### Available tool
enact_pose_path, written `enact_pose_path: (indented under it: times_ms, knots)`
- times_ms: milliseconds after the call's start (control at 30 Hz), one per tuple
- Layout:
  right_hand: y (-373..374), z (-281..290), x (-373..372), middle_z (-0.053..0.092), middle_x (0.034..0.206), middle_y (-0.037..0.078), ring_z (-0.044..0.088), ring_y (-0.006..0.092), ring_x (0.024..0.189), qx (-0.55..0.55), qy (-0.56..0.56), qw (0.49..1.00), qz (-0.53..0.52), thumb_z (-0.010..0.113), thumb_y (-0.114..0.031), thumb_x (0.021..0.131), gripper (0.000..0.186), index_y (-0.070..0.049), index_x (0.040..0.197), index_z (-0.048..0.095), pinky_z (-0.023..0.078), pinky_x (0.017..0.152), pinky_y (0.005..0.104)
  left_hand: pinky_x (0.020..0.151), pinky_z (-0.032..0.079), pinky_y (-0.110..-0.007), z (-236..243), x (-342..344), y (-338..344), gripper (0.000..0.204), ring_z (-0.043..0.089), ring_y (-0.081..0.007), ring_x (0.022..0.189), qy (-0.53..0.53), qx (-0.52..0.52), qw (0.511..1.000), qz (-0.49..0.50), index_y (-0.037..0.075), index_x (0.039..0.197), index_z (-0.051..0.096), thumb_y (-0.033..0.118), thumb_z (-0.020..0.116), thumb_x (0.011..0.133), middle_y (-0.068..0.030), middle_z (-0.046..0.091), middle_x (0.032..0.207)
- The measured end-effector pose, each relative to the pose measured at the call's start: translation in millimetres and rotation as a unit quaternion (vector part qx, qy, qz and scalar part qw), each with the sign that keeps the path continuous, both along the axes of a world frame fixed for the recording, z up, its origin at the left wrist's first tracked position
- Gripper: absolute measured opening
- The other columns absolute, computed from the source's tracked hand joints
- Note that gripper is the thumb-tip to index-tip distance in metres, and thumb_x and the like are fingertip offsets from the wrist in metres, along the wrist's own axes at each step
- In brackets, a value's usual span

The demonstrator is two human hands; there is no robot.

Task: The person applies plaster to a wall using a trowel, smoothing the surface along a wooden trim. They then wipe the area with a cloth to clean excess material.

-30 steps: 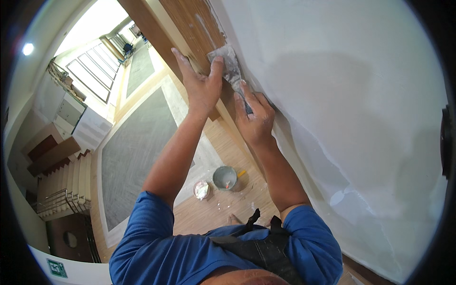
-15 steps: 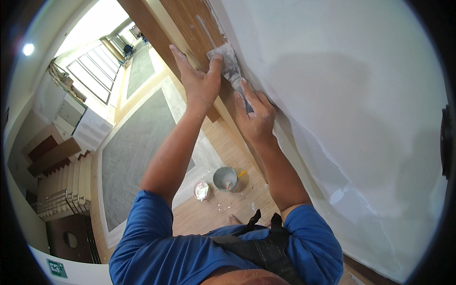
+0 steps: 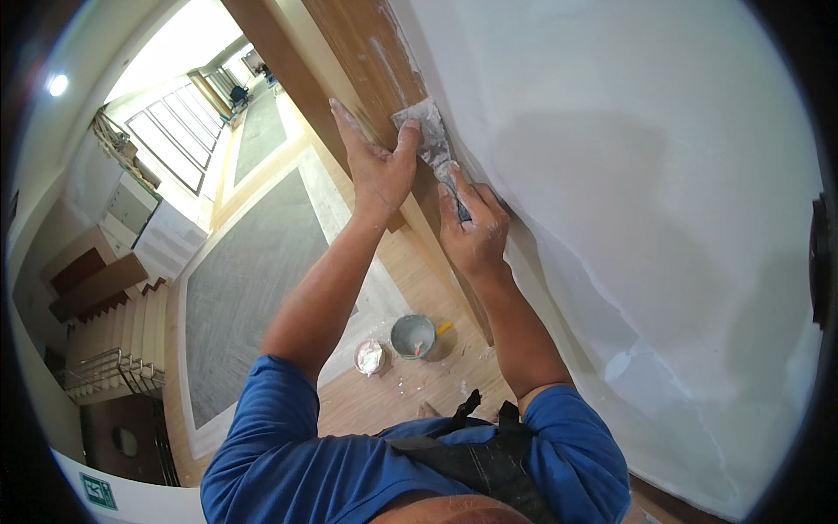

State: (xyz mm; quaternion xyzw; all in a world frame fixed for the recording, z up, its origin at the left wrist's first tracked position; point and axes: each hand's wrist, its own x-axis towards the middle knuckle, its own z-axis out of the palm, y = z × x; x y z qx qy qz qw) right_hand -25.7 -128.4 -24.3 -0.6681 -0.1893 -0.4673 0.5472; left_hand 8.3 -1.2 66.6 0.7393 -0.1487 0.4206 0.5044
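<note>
My right hand point(image 3: 476, 231) grips the handle of a putty knife point(image 3: 426, 124) whose wide, compound-smeared blade lies on a brown wooden trim point(image 3: 362, 31) beside the white wall point(image 3: 663, 218). Above and left of it, my left hand point(image 3: 380, 166) has its index finger stretched along the trim's edge, the lower fingers bent and partly hidden, and its thumb touching the blade. Whitish streaks mark the wood along the wall joint. Below my hands, on the wooden floor point(image 3: 454, 393), stand a grey bucket point(image 3: 412, 336) with whitish contents and a smaller tub of white compound point(image 3: 369, 357).
A corridor with a grey floor panel point(image 3: 244, 262) runs away to the upper left. A staircase with a metal railing point(image 3: 118, 367), leaning boards point(image 3: 96, 279) and white cabinets or panels point(image 3: 166, 244) are at the left. Small, indistinct dark objects point(image 3: 240, 94) stand far down the corridor.
The view has shifted slightly, so the scene sits a little lower and rightward. My hands and the putty knife have slid slightly down along the trim.
</note>
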Motion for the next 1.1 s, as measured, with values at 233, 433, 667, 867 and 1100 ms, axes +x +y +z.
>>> enact_pose_path:
  times_ms: [233,433,667,867,1100]
  knots:
    - [4.4,7.9,5.3,0.064,0.078,0.017,0.064,0.0326,0.064,0.019,-0.032,0.999,0.002,0.075,-0.007,0.088,0.036,-0.003,0.123,0.072,0.051,0.057,0.0408,0.125,0.015,-0.037,14.2,5.2,4.1,0.107,0.012,-0.0372,0.156,-0.028,0.030,0.999,0.029,-0.017,0.156,0.000,0.023,0.075,0.090,-0.0339,0.010,0.165]
    - [3.1,21.7,8.2,0.064,0.078,0.018,0.065,0.0333,0.064,0.001,-0.039,0.999,-0.019,0.076,-0.007,0.086,0.035,-0.003,0.121,0.073,0.051,0.058,0.0415,0.126,0.015,-0.037,23.4,-0.5,2.2,0.107,0.013,-0.0377,0.155,-0.024,0.026,0.999,0.029,-0.017,0.155,0.000,0.023,0.074,0.090,-0.0345,0.009,0.165]
    - [5.1,44.1,4.7,0.064,0.077,0.018,0.067,0.0329,0.066,0.006,-0.022,1.000,-0.018,0.076,-0.010,0.086,0.034,-0.004,0.120,0.074,0.053,0.059,0.0408,0.125,0.018,-0.037,45.8,5.3,7.4,0.108,0.016,-0.0371,0.155,-0.035,0.027,0.998,0.033,-0.017,0.155,0.000,0.024,0.075,0.090,-0.0346,0.012,0.164]
    - [3.9,55.2,9.6,0.067,0.080,0.018,0.068,0.0335,0.068,0.013,-0.015,1.000,-0.001,0.076,-0.011,0.086,0.035,-0.005,0.120,0.074,0.054,0.061,0.0412,0.124,0.020,-0.036,52.0,9.0,5.8,0.107,0.019,-0.0360,0.154,-0.052,0.028,0.998,0.028,-0.017,0.155,0.000,0.025,0.074,0.090,-0.0340,0.015,0.164]
    - [6.1,59.4,6.4,0.068,0.082,0.019,0.068,0.0354,0.069,0.016,-0.013,1.000,0.001,0.075,-0.011,0.087,0.031,-0.005,0.118,0.074,0.054,0.062,0.0429,0.124,0.021,-0.036,56.8,10.5,9.6,0.106,0.023,-0.0357,0.153,-0.065,0.033,0.997,0.034,-0.017,0.155,0.002,0.025,0.074,0.089,-0.0343,0.017,0.163]
